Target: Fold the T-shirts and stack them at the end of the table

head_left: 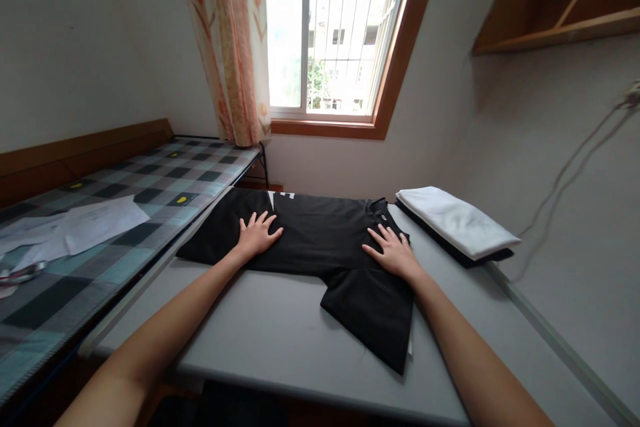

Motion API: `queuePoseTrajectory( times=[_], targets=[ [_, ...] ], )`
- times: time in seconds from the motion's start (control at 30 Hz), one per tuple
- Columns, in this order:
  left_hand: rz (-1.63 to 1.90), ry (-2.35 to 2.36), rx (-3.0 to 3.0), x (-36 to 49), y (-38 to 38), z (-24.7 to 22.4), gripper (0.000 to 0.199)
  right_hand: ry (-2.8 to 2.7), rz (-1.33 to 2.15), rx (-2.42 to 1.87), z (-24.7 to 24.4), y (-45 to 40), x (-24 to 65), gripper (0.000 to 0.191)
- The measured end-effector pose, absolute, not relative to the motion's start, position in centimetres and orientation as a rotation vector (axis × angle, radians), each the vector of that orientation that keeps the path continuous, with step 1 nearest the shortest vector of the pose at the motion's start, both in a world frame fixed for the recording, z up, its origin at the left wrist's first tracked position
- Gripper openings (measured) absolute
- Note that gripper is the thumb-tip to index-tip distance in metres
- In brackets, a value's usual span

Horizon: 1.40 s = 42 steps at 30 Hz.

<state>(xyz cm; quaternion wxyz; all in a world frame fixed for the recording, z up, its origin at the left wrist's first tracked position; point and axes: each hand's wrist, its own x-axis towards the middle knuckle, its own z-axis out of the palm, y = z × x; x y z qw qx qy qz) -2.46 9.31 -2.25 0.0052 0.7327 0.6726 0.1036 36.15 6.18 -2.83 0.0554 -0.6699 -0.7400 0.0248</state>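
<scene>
A black T-shirt [320, 230] lies sideways on the grey table, its collar to the right and its hem to the left. One sleeve points toward me at the lower right, and a bit of white print shows along the far edge. My left hand [256, 235] rests flat on the shirt near the hem, fingers spread. Near the collar, my right hand [393, 252] presses flat on the cloth, its fingers also apart. Neither hand grips anything.
Folded white and black clothes [455, 220] are stacked at the table's [280, 320] right, by the wall. To the left stands a bed with a checked cover [120, 187] and papers [85, 227] on it. A cable [565, 180] hangs on the right wall below a wooden shelf [560, 40].
</scene>
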Motion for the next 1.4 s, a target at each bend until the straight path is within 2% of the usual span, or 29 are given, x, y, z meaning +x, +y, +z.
queuePoseTrajectory(
  times=[0.17, 0.33, 0.47, 0.6, 0.73, 0.93, 1.13, 1.23, 1.3, 1.4],
  targets=[
    [0.509, 1.970, 2.419, -2.9, 9.2, -2.5, 0.050, -2.177, 0.082, -1.755, -3.4, 5.9, 37.9, 0.055],
    [0.839, 1.348, 2.644, -0.2, 7.2, -2.1, 0.033, -2.056, 0.187, -1.502, -2.6, 5.6, 39.3, 0.034],
    [0.725, 0.725, 2.622, 4.8, 5.3, -1.0, 0.028, -2.068, 0.286, -1.434, -2.3, 5.6, 39.2, 0.030],
    [0.583, 0.433, 2.521, 8.7, 4.6, 0.2, 0.038, -2.051, 0.301, -1.449, -2.8, 5.6, 39.2, 0.030],
    [0.455, 0.366, 2.525, 9.5, 4.8, 0.2, 0.046, -2.057, 0.321, -1.438, -3.0, 5.6, 39.4, 0.030],
    [0.472, 0.398, 2.429, 8.2, 4.8, -1.1, 0.066, -2.085, 0.310, -1.441, -3.0, 5.6, 39.5, 0.032],
    [0.309, 0.420, 2.484, 7.9, 4.7, -0.7, 0.057, -2.094, 0.323, -1.438, -2.9, 5.5, 39.5, 0.031],
    [0.227, 0.390, 2.461, 7.9, 4.9, -0.4, 0.063, -2.103, 0.315, -1.431, -2.7, 5.4, 39.4, 0.030],
    [0.240, 0.379, 2.446, 7.9, 4.9, -0.4, 0.069, -2.107, 0.312, -1.430, -2.6, 5.3, 39.3, 0.030],
    [0.363, 0.391, 2.434, 7.9, 4.4, -0.7, 0.059, -2.108, 0.310, -1.435, -2.6, 5.3, 39.3, 0.031]
  ],
)
